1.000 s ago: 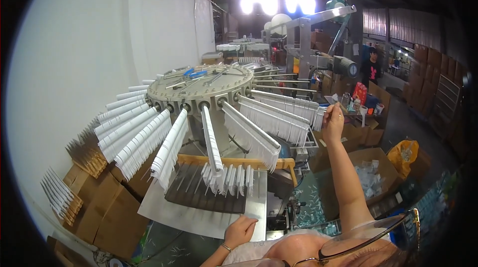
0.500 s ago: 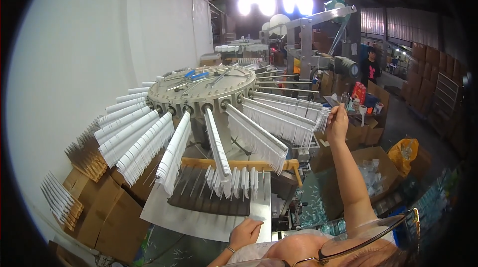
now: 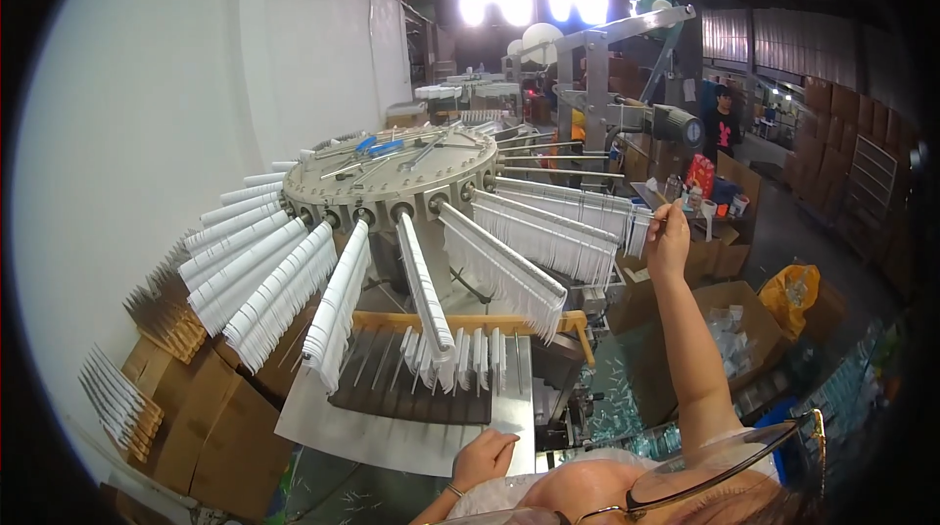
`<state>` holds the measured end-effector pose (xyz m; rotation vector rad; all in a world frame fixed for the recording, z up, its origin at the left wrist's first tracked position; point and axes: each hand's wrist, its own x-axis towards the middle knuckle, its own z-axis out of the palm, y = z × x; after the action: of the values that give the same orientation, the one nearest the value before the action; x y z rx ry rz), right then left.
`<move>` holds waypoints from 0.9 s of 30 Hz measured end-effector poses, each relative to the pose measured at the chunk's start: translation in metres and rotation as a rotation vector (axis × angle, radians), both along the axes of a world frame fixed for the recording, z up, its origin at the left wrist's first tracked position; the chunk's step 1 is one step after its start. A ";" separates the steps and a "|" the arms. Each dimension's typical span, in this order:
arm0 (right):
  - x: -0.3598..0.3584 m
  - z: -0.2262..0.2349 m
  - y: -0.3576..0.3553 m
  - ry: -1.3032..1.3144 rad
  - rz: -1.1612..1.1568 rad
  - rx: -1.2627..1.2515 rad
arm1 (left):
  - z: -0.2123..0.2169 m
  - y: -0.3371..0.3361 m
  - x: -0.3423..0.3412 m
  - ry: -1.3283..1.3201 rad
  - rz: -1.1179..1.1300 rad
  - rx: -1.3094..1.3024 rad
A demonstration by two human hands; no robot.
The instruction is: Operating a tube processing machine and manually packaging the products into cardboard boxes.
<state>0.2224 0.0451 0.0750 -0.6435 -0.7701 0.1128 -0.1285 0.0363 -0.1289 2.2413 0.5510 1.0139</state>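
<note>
Head view: out at three o'clock, the right hand (image 3: 668, 239) is pinched closed, on what I can't tell, beside a white-draped rod's (image 3: 586, 201) outer end. At six, the left hand (image 3: 482, 461) curls by the metal tray (image 3: 397, 432); its grip I can't tell.

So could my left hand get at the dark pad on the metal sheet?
Probably yes: your left hand is by the near edge of the metal sheet, just short of the dark pad, and I see no barrier between them.

Grip of right hand (image 3: 669, 243) too small to tell, glasses (image 3: 742, 466) cut off below
</note>
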 end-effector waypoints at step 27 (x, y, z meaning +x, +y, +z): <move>0.020 0.000 -0.025 0.054 0.054 0.009 | -0.010 0.003 0.003 0.025 0.024 -0.002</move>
<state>0.2428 0.0196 0.0750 -0.6088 -0.7353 0.1755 -0.1254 0.0389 -0.1386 2.2539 0.5912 0.9980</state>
